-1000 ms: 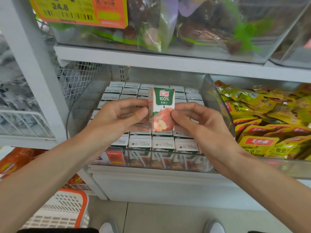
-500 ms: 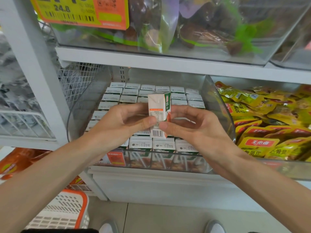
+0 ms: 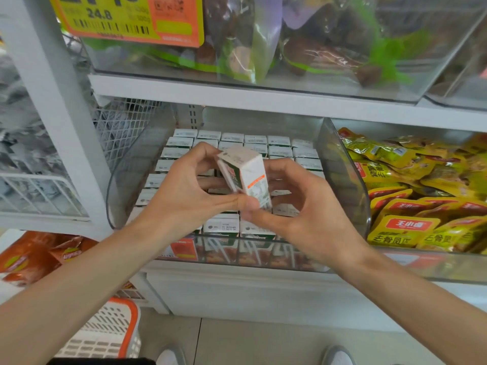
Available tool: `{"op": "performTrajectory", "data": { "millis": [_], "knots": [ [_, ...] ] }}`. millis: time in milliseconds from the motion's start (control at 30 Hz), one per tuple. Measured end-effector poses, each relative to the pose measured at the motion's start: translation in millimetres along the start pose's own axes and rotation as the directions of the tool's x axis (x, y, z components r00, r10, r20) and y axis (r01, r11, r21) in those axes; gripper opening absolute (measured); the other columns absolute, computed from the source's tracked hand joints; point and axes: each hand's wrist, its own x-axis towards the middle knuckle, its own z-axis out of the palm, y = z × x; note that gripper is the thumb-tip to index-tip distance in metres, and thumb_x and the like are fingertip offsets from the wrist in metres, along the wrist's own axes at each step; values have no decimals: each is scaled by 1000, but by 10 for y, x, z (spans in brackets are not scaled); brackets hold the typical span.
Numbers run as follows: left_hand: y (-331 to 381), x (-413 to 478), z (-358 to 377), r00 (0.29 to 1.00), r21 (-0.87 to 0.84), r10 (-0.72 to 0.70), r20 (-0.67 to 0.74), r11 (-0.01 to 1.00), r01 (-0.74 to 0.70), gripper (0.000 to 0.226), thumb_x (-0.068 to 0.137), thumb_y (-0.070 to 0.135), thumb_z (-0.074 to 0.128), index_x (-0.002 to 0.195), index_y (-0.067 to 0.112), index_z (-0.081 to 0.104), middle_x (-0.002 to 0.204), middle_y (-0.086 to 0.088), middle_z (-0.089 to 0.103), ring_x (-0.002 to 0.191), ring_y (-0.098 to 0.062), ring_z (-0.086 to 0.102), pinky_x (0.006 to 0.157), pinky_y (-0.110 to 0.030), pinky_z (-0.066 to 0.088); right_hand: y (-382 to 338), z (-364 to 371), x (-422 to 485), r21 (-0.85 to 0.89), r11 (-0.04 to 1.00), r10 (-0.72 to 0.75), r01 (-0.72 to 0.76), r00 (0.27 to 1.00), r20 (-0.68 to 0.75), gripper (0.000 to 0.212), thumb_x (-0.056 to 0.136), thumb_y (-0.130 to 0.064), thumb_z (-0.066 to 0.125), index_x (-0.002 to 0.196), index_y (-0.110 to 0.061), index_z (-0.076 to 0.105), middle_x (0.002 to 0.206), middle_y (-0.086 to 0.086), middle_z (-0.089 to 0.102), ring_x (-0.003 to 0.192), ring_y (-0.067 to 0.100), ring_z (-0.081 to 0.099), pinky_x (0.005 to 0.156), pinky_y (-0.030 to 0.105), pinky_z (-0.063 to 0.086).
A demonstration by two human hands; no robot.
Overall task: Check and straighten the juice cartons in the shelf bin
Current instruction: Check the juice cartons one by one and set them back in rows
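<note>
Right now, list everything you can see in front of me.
held carton: one, white and green, tilted above the bin
binned cartons: many, white tops, rows in the bin
bin: one, clear, middle shelf
snack packets: many, yellow and red, right of the bin
price tag: one, yellow and orange, upper left
basket: one, white and orange, floor, lower left
left hand: one, grip on held carton
right hand: one, grip on held carton
</note>
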Motion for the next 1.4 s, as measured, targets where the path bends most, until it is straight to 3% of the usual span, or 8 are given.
{"op": "performTrajectory", "data": {
  "millis": [200, 400, 533, 700, 867, 1033, 1167, 1400],
  "knots": [
    [16, 13, -34, 994, 72, 92, 57, 993, -96, 58, 59, 29, 91, 112, 21, 68, 115, 11, 77, 107, -4, 74, 83, -16, 58, 59, -124, 20, -1, 998, -56, 56, 998, -19, 45, 86, 9, 81, 125, -11, 71, 123, -6, 77, 120, 6, 70, 109, 30, 54],
    [32, -19, 20, 978, 145, 201, 49, 968, -206, 49, 62, 30, 93, 108, 33, 75, 108, 18, 79, 109, -2, 73, 85, -19, 60, 124, -168, 56, -125, 987, -112, 105, 993, -50, 45, 85, -3, 87, 125, -17, 74, 130, -4, 71, 130, 11, 62, 111, 38, 52],
    [57, -23, 16, 969, 225, 247, 2, 944, -241, 46, 65, 35, 92, 108, 33, 76, 110, 17, 77, 113, -8, 71, 89, -34, 62, 125, -185, 79, -161, 977, -152, 140, 986, -63, 46, 85, -10, 88, 128, -20, 75, 129, -7, 71, 130, 13, 62, 107, 40, 54],
    [73, -21, 25, 958, 279, 288, -11, 920, -273, 42, 70, 23, 94, 108, 27, 77, 113, 14, 72, 114, -13, 68, 94, -45, 60, 85, -148, 65, -10, 998, 61, -62, 994, -92, 46, 93, 1, 74, 126, -31, 73, 127, -7, 72, 117, 9, 69, 95, 29, 60],
    [46, -11, 32, 953, 293, 304, 10, 910, -293, 40, 69, 17, 94, 105, 19, 77, 116, 8, 66, 114, -11, 66, 94, -31, 60, -49, -150, 110, 346, 833, 428, -432, 899, 91, 29, 107, -34, 57, 128, -17, 67, 96, 18, 80, 74, 27, 75, 55, 27, 56],
    [42, -8, 22, 955, 238, 287, 74, 925, -296, 51, 60, 33, 91, 109, 31, 75, 126, 8, 59, 123, -6, 59, 93, -14, 55, -69, -195, 97, 529, 711, 438, -463, 881, 182, 32, 101, -32, 67, 124, -9, 71, 103, 20, 81, 86, 25, 80, 66, 21, 61],
    [19, 0, -17, 974, 200, 184, 129, 958, -207, 75, 54, 44, 96, 124, 42, 70, 133, 15, 62, 132, -5, 57, 105, -30, 55, -74, -213, 101, 560, 703, 433, -439, 888, 153, 31, 100, -25, 68, 125, -7, 71, 105, 19, 81, 90, 24, 81, 68, 23, 62],
    [81, -31, 27, 993, 86, 81, 87, 992, -88, 54, 86, 46, 74, 137, 50, 60, 127, 18, 72, 119, -3, 69, 97, -21, 57, -38, -177, 98, 483, 785, 383, -389, 917, 115, 31, 97, -14, 73, 127, -15, 65, 107, 11, 82, 97, 24, 81, 81, 27, 64]
  ]
}}
